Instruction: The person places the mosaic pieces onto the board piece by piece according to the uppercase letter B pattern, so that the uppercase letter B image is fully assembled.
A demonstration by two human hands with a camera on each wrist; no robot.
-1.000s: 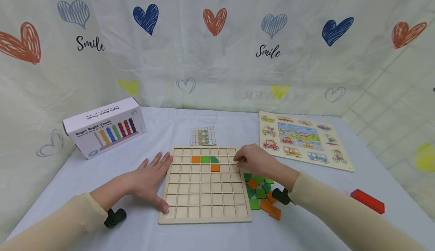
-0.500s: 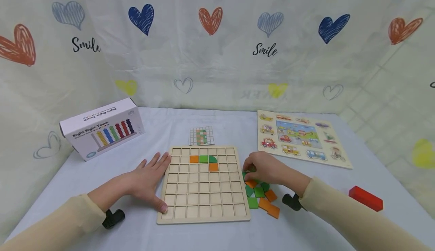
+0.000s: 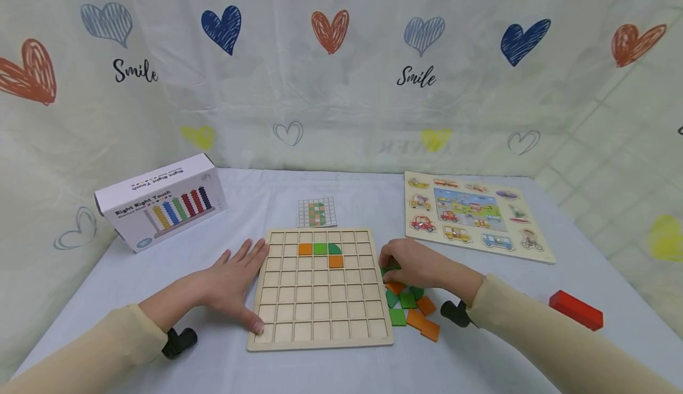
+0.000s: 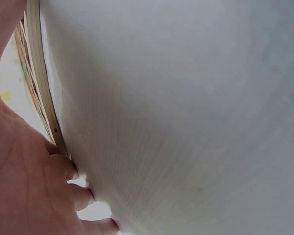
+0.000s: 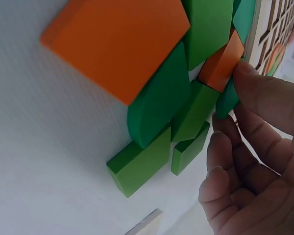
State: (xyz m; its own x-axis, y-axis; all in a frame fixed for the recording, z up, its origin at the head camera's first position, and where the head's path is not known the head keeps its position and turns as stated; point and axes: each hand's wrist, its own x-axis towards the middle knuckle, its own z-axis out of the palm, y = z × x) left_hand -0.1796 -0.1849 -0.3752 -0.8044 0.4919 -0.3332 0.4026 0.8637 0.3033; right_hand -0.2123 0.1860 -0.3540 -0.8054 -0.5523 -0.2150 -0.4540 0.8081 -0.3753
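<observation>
A wooden grid board [image 3: 322, 311] lies flat, with an orange square [image 3: 305, 249], a light green square [image 3: 320, 249] and a dark green rounded tile [image 3: 334, 249] in a row. Below the rounded one sits another orange square [image 3: 335, 261]. My left hand [image 3: 229, 284] rests spread along the board's left edge, thumb on its near corner. Beyond the board's right edge, my right hand [image 3: 413, 263] is at the loose tiles. In the right wrist view its thumb and index finger pinch a dark green tile [image 5: 228, 100], partly hidden by the thumb.
Several loose orange and green tiles [image 3: 408, 300] lie right of the board. A printed pattern card [image 3: 317, 212] is behind it. Farther out are a white toy box [image 3: 165, 204] at left, a picture puzzle [image 3: 472, 234] at back right and a red block [image 3: 576, 310] at right.
My right hand has moved from the board's upper right edge down and right to the loose tiles, where it stays. My left hand keeps its place at the board.
</observation>
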